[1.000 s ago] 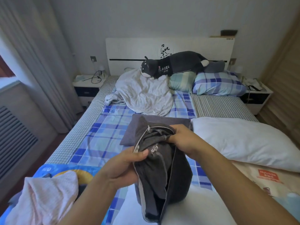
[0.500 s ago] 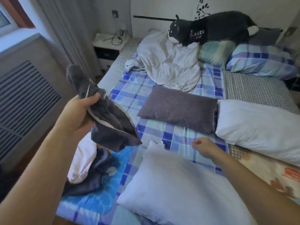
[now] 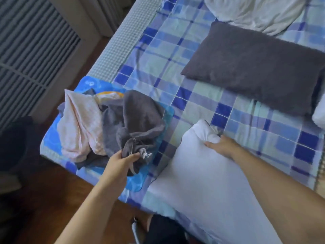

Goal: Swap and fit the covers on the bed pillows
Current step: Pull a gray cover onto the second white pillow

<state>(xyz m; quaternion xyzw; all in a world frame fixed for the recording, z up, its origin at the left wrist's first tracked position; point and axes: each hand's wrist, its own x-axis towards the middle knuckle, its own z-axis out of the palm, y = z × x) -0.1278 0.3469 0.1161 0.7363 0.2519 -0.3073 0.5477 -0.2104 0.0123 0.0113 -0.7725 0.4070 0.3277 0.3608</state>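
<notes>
- Head view: the left hand (image 3: 121, 160) has its fingers and thumb curled round a bunched end of the dark grey pillow cover (image 3: 135, 124), pinching the fabric near its zip
- That cover lies crumpled on the near left corner of the bed, on a bright blue printed cloth (image 3: 84, 83), touching a pale pink cover (image 3: 79, 127) heaped just beside it
- The right hand (image 3: 221, 147) grips the far corner of the bare white pillow (image 3: 202, 182), fingers curled into the stuffing, which puckers around them
- This pillow lies on the blue checked sheet (image 3: 175, 55)
- A dark grey covered pillow (image 3: 255, 67) lies further up the bed, apart from both hands
</notes>
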